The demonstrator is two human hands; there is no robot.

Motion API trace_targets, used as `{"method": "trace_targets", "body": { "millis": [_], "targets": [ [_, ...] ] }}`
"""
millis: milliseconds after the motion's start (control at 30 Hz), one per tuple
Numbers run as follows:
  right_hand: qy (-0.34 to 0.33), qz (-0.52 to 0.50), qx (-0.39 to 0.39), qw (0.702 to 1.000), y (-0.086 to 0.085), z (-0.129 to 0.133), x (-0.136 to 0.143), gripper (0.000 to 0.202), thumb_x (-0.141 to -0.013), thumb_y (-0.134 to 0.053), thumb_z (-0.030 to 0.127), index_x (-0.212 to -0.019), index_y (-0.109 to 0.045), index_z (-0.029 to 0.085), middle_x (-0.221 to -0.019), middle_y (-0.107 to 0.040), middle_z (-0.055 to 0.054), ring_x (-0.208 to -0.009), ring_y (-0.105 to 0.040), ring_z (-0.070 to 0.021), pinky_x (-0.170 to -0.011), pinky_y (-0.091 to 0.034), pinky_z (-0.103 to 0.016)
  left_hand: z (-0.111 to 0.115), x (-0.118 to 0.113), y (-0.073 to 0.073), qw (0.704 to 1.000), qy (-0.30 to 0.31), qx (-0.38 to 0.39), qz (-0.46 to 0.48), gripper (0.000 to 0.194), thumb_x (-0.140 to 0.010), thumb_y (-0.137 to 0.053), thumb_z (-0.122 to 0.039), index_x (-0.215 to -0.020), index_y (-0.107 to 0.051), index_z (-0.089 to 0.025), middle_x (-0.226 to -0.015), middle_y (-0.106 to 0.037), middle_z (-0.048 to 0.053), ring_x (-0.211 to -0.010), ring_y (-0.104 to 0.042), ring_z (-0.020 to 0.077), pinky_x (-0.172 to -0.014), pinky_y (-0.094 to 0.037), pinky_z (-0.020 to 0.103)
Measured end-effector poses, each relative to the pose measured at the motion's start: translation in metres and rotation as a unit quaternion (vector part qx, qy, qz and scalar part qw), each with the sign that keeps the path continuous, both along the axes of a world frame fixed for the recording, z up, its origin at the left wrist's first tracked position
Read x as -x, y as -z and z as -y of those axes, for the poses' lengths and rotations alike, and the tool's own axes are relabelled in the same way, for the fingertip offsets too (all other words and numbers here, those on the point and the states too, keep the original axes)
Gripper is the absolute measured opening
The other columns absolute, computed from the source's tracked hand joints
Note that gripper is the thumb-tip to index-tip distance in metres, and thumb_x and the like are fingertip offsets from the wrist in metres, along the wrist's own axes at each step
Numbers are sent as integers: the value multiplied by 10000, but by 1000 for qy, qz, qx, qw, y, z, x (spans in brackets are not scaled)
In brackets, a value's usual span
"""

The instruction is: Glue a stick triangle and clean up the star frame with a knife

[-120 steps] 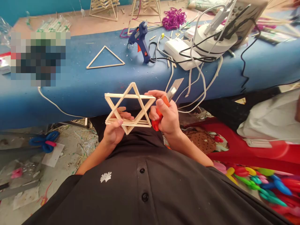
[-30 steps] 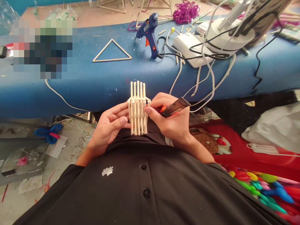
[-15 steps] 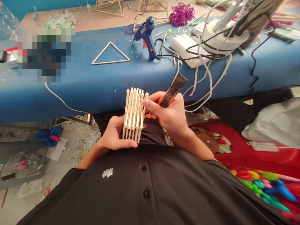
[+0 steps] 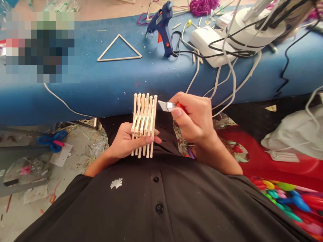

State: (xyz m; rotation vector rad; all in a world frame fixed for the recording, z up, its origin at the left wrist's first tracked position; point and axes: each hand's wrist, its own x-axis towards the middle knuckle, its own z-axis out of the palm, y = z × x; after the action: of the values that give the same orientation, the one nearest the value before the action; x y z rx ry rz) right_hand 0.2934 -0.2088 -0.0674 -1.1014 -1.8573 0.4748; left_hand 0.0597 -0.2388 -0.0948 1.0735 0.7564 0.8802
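Note:
My left hand (image 4: 127, 139) is closed around a lattice of several joined wooden sticks (image 4: 143, 117), held over my lap. Its thumb lies across the front of the sticks. To the right, my right hand (image 4: 193, 117) grips a utility knife (image 4: 166, 106) with an orange handle, mostly hidden in the fist. The knife's blade points left, close to the lattice's upper right edge; a small gap seems to separate them. On the blue table beyond lies a flat triangle of thin sticks (image 4: 119, 59). A blue glue gun (image 4: 163, 28) stands to the triangle's right.
A white power strip (image 4: 210, 43) and a lamp base (image 4: 254, 30) sit at the right amid tangled cables. Purple cord (image 4: 204, 6) is heaped behind. A red surface (image 4: 254, 148) with colourful balloons (image 4: 292, 201) is at my right. A blurred-out patch covers the table's left.
My right hand has moved right, off the lattice, and turned the knife so that its blade points left. My left thumb has shifted up across the sticks. The view has tipped slightly downward.

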Motion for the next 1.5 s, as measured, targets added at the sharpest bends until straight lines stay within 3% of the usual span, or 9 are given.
{"method": "trace_targets", "body": {
  "millis": [100, 233, 467, 867, 1200, 1400, 1500],
  "targets": [
    [47, 125, -61, 989, -7, 1, -7, 491, -1009, -563, 665, -756, -554, 244, -578, -469, 17, -557, -425, -154, -595, -304, -355, 0, 2, -1, 1000, 13, -7, 6, 276, -844, -974, -362, -1018, -894, -163, -896, -889, 95, -801, -856, 223, -723, -700, 276],
    [68, 186, -89, 976, -10, 0, -11, 491, -1019, -512, 667, -757, -514, 251, -584, -476, 12, -551, -422, -156, -587, -303, -353, -2, 6, -3, 996, 37, -73, -19, 214, -866, -950, -343, -1000, -909, -182, -908, -891, 86, -839, -866, 229, -792, -715, 286],
    [82, 212, -93, 969, -13, -1, -13, 544, -1015, -447, 715, -749, -516, 246, -580, -491, 4, -547, -438, -157, -573, -301, -340, -4, 10, -9, 987, 63, -142, -43, 192, -875, -916, -267, -1052, -904, -194, -922, -893, 63, -873, -875, 248, -886, -724, 340],
    [111, 223, -123, 961, -9, -2, -12, 529, -1012, -458, 695, -751, -536, 242, -572, -484, 4, -556, -445, -164, -603, -311, -350, -6, 11, -10, 973, 78, -202, -74, 143, -922, -879, -303, -1000, -895, -184, -914, -893, 74, -894, -871, 264, -939, -708, 373],
    [118, 230, -140, 956, -7, -7, -11, 561, -1033, -495, 723, -765, -541, 232, -600, -541, -19, -591, -487, -176, -593, -253, -366, -20, 16, 2, 984, 92, -152, -30, 234, -891, -899, -409, -871, -893, -176, -824, -871, 110, -751, -841, 265, -743, -706, 342],
    [227, 190, -67, 953, 5, -37, -25, 581, -1052, -504, 761, -789, -543, 245, -646, -520, -32, -644, -546, -212, -645, -278, -371, -17, 17, 4, 983, 117, -140, -10, 235, -862, -918, -387, -858, -892, -154, -812, -866, 129, -730, -842, 272, -736, -715, 354],
    [228, 163, -39, 959, 6, -42, -33, 587, -1072, -472, 756, -776, -516, 250, -611, -471, -6, -601, -482, -187, -649, -271, -368, -12, 12, 1, 990, 100, -92, -27, 212, -841, -934, -359, -877, -894, -154, -839, -875, 119, -750, -849, 271, -698, -710, 331]
  ]
}}
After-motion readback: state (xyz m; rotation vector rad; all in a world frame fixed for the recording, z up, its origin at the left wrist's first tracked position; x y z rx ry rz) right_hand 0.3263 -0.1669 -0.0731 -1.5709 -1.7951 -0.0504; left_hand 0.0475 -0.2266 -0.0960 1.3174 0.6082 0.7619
